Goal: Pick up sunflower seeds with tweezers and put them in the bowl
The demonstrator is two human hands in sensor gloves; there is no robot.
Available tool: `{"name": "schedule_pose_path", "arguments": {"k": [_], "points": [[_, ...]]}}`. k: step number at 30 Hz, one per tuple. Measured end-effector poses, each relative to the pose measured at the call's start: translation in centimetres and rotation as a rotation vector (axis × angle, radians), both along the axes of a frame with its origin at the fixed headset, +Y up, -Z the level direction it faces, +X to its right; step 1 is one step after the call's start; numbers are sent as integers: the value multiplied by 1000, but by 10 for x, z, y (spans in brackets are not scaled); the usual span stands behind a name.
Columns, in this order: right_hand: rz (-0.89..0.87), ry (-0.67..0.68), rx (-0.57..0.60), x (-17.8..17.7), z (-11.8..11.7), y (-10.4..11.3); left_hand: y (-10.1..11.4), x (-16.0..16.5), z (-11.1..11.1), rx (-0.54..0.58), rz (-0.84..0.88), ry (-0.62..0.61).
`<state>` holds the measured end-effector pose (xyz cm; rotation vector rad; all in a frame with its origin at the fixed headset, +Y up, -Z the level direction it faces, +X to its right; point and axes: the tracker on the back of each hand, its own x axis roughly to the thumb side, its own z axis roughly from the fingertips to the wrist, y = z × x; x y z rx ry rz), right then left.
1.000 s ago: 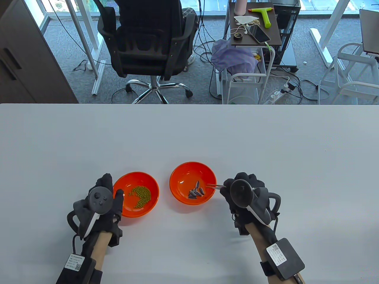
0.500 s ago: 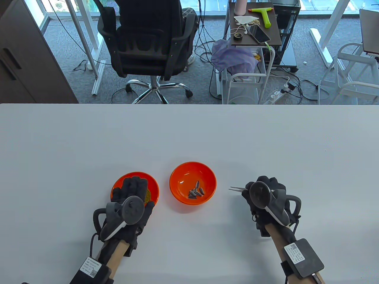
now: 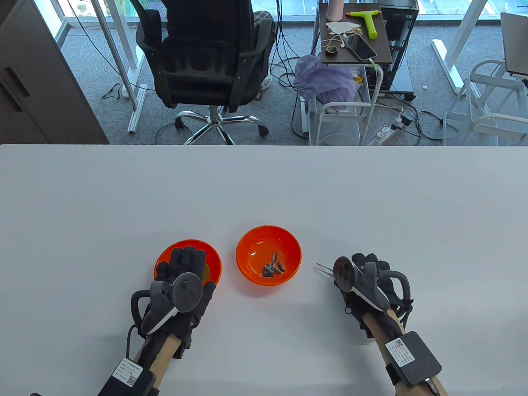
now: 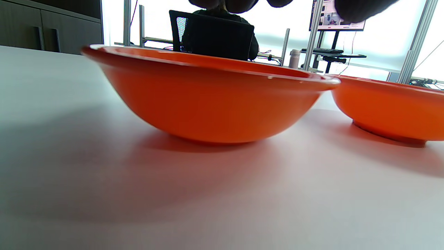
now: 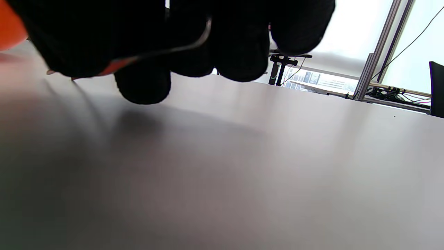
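Note:
Two orange bowls stand side by side. The right bowl (image 3: 248,243) holds several dark sunflower seeds (image 3: 273,268). The left bowl (image 3: 215,258) holds small green beans, mostly hidden under my left hand (image 3: 185,260), which lies palm down over it with the fingers stretched out. In the left wrist view the left bowl (image 4: 208,100) is close and the right bowl (image 4: 388,107) is beside it. My right hand (image 3: 366,266) is low over the table to the right of the seed bowl and grips metal tweezers (image 3: 324,270). Their tips point left, outside the bowl, with no seed visible in them. The tweezers also show in the right wrist view (image 5: 194,44).
The white table (image 3: 264,185) stretches far behind and beside the bowls. Beyond its far edge are an office chair (image 3: 206,62) and a small cart (image 3: 354,37) with clutter.
My right hand drew the tweezers out of the seed bowl, to the right and down toward the table. My left hand moved from the left bowl's left side to lie over it.

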<state>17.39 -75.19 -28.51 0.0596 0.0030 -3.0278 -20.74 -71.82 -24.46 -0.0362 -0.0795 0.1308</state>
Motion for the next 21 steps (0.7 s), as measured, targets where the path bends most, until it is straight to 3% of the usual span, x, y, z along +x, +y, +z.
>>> {"name": "schedule_pose_path", "arguments": {"k": [14,21], "points": [[109,9,-35,-8,1,-2,-1,-3,-2,-18,10,15],[-10,54,44,-14,12,11,-1,-3,-2,-19,7,18]]}}
